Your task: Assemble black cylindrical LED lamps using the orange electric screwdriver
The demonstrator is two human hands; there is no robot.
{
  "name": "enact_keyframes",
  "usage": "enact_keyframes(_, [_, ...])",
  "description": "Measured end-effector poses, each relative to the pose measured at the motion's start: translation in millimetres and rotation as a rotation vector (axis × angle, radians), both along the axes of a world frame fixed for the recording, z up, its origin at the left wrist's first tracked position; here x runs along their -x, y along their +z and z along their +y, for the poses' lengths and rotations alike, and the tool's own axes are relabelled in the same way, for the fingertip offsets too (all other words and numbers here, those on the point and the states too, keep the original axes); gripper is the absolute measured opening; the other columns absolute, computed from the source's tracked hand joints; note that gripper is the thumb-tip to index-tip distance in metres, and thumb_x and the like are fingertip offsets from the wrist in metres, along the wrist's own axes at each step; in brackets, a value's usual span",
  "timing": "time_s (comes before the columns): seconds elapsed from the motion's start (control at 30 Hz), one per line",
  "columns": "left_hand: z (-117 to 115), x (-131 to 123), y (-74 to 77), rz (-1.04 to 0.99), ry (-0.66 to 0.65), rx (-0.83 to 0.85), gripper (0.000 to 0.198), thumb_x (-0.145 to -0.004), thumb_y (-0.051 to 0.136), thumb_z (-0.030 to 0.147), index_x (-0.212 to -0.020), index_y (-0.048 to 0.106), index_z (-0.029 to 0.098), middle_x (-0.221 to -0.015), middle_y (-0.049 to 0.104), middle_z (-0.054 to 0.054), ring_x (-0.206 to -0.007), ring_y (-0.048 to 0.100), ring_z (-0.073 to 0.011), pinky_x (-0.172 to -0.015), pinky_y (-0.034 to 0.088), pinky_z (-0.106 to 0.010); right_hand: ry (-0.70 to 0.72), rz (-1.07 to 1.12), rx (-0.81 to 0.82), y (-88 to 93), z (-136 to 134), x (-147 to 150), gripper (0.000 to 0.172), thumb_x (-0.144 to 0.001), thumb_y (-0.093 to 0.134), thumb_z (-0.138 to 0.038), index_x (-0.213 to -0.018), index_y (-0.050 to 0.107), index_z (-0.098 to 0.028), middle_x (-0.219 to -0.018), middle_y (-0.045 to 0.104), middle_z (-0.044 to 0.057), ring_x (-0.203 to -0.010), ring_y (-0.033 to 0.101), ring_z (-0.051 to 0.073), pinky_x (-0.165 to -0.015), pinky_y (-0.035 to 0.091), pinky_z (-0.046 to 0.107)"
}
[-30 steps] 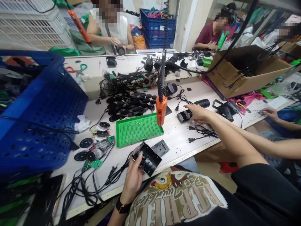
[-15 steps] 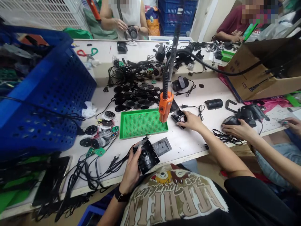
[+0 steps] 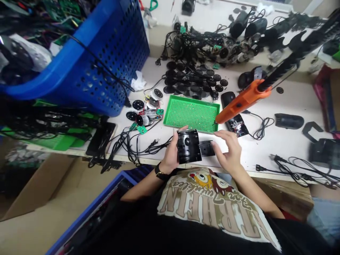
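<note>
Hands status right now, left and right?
Left hand: closed, holding a black plastic housing.
Right hand: open, holding nothing, fingers spread beside the housing.

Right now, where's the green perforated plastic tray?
In the head view, the tray lies on the white workbench, beyond the black casing in the person's left hand, blue perforated crate to its left.
</note>
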State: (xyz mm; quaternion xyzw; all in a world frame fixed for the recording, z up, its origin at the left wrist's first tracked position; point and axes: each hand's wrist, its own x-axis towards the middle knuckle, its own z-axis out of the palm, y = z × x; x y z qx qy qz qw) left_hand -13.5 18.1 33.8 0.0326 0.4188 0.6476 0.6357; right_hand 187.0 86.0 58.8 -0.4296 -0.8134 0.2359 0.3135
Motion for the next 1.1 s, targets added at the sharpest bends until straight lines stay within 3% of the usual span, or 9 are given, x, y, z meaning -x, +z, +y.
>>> enact_keyframes(0.13, [-3, 4, 1.1, 0.049, 0.005, -0.034, 0.056, -0.096, 0.064, 0.065, -0.134, 0.07, 0.024, -0.119, 0.079, -0.007, -0.114, 0.073, -0.0283, -0.104, 0.056, -0.042, 0.137, -0.03, 0.024, -10.0, 1, 19, 0.029, -0.101, 0.056, -0.033, -0.128, 0.067, -0.032, -0.119, 0.074, 0.01, -0.117, 0.068, 0.032, -0.103, 0.057, 0.058])
enact_keyframes(0.37, [-30, 33, -8.0, 0.093, 0.099, 0.034, 0.062, -0.094, 0.064, 0.066, -0.141, 0.064, 0.026, -0.104, 0.079, -0.005, -0.086, 0.074, -0.0211, -0.083, 0.058, -0.034, 0.326, -0.159, 0.027, -17.9, 17, 52, 0.022, -0.104, 0.053, -0.031, -0.119, 0.068, -0.026, -0.122, 0.073, 0.011, -0.117, 0.066, 0.031, -0.102, 0.055, 0.052])
enact_keyframes(0.57, [-63, 66, -8.6, 0.084, 0.246, 0.083, 0.065, -0.086, 0.073, 0.068, -0.135, 0.067, 0.025, -0.101, 0.079, -0.006, -0.081, 0.074, -0.0217, -0.076, 0.06, -0.035, 0.461, -0.273, 0.044, -20.6, 37, 115, 0.024, -0.102, 0.051, -0.029, -0.117, 0.069, -0.022, -0.125, 0.072, 0.013, -0.117, 0.064, 0.033, -0.105, 0.051, 0.052])
enact_keyframes(0.67, [-74, 79, -6.5, 0.086, 0.336, 0.057, 0.067, -0.084, 0.075, 0.068, -0.133, 0.068, 0.024, -0.102, 0.079, -0.006, -0.086, 0.075, -0.0224, -0.079, 0.06, -0.034, 0.417, -0.32, 0.073, -20.2, 61, 164, 0.029, -0.101, 0.049, -0.028, -0.119, 0.07, -0.018, -0.126, 0.071, 0.016, -0.118, 0.062, 0.035, -0.109, 0.05, 0.053])
enact_keyframes(0.77, [-81, 87, -6.2, 0.073, 0.402, 0.04, 0.069, -0.083, 0.076, 0.068, -0.135, 0.067, 0.024, -0.104, 0.08, -0.006, -0.098, 0.077, -0.0256, -0.091, 0.06, -0.039, 0.317, -0.323, 0.081, -25.5, 96, 219, 0.041, -0.096, 0.049, -0.022, -0.133, 0.063, -0.011, -0.136, 0.067, 0.021, -0.127, 0.058, 0.04, -0.116, 0.044, 0.057])
enact_keyframes(0.9, [-87, 93, -6.2, 0.029, 0.44, 0.049, 0.07, -0.082, 0.076, 0.069, -0.136, 0.067, 0.025, -0.107, 0.081, -0.007, -0.105, 0.077, -0.0286, -0.097, 0.06, -0.043, 0.216, -0.31, 0.152, -41.7, 136, 279, 0.058, -0.091, 0.063, -0.034, -0.143, 0.053, -0.011, -0.137, 0.068, 0.024, -0.132, 0.058, 0.044, -0.116, 0.043, 0.063])
enact_keyframes(1.0, [-90, 96, -5.5, -0.007, 0.454, 0.044, 0.07, -0.081, 0.079, 0.068, -0.134, 0.069, 0.024, -0.107, 0.081, -0.007, -0.106, 0.078, -0.03, -0.097, 0.061, -0.045, 0.183, -0.272, 0.242, -51.5, 154, 302, 0.058, -0.085, 0.073, -0.045, -0.134, 0.058, -0.017, -0.121, 0.076, 0.017, -0.118, 0.069, 0.039, -0.108, 0.051, 0.059])
enact_keyframes(1.1, [-91, 99, -5.2, -0.043, 0.465, 0.038, 0.069, -0.079, 0.08, 0.068, -0.131, 0.07, 0.024, -0.108, 0.081, -0.007, -0.107, 0.077, -0.0302, -0.097, 0.061, -0.044, 0.162, -0.163, 0.274, -53.9, 162, 304, 0.056, -0.085, 0.072, -0.045, -0.131, 0.057, -0.017, -0.116, 0.077, 0.015, -0.109, 0.073, 0.032, -0.103, 0.056, 0.05])
